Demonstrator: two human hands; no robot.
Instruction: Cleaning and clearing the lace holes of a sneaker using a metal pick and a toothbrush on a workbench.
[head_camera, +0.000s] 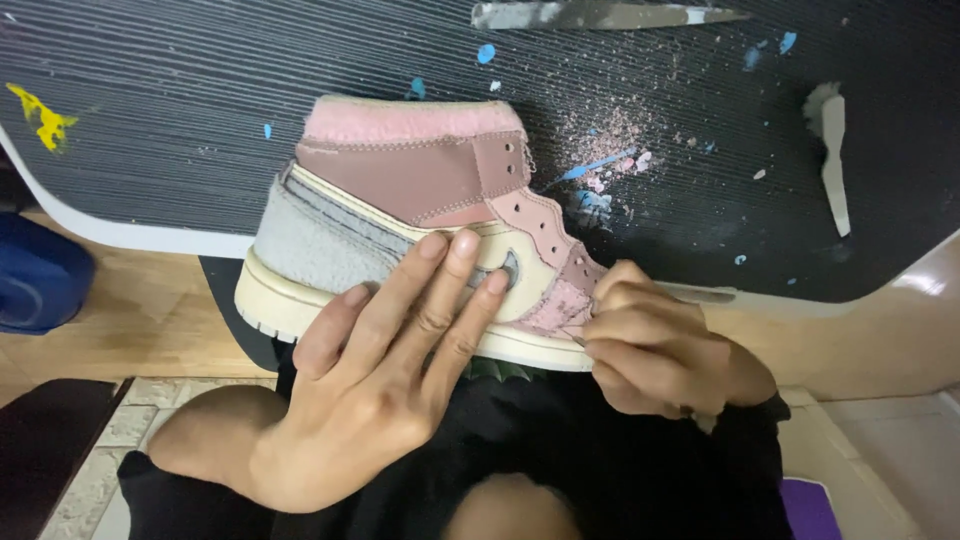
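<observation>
In the head view, a pink and cream high-top shoe (420, 215) lies on its side at the near edge of the dark ribbed tabletop (150, 110), partly over the person's lap. The left hand (385, 385) rests flat on its side, fingers stretched, grasping nothing. The right hand (655, 350) is clenched at the toe part; what it pinches I cannot tell. Pink dust (610, 135) and blue paint spots lie behind the shoe, a scraper (600, 14) at the far edge, a white tool (832, 150) on the right.

The left hand (385, 375) lies flat on a pink high-top shoe (420, 215) at the bench (200, 120) edge; the right hand (655, 345) curls at its toe.
</observation>
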